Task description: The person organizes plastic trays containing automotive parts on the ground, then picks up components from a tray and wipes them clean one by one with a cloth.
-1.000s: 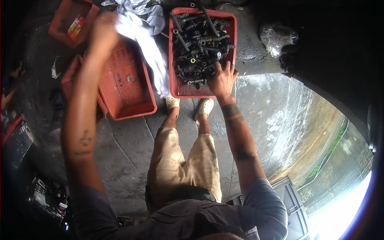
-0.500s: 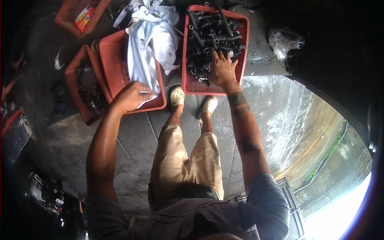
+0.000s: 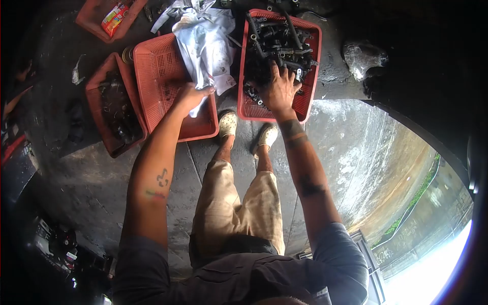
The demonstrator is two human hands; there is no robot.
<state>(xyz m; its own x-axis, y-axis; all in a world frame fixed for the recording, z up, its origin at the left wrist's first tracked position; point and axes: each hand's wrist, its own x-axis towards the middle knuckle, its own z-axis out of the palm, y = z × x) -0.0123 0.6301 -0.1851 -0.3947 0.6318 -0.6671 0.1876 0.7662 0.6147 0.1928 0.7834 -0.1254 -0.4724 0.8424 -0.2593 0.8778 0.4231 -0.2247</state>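
Observation:
My left hand [image 3: 190, 97] is closed on the lower end of a stained white cloth [image 3: 201, 43], gripping it over the right side of a red plastic basket [image 3: 157, 66]. The cloth's bulk lies bunched beyond the basket's far edge. To the right stands a second red basket [image 3: 249, 109], filled with black and metallic mechanical parts [image 3: 277, 38]. My right hand [image 3: 279, 90] rests palm down on the near part of that pile, fingers spread. Its fingertips touch the parts, and it grips none that I can make out.
A red bin [image 3: 94, 101] with dark parts sits at the left. Another red tray [image 3: 91, 20] holds a red-and-yellow packet [image 3: 114, 19]. A clear plastic bag [image 3: 363, 58] lies on the floor to the right. My feet in pale clogs [image 3: 267, 136] stand just before the baskets.
My left hand has moved right and away from me, drawing the cloth's end off the basket's middle. My right hand has shifted slightly left, still over the parts.

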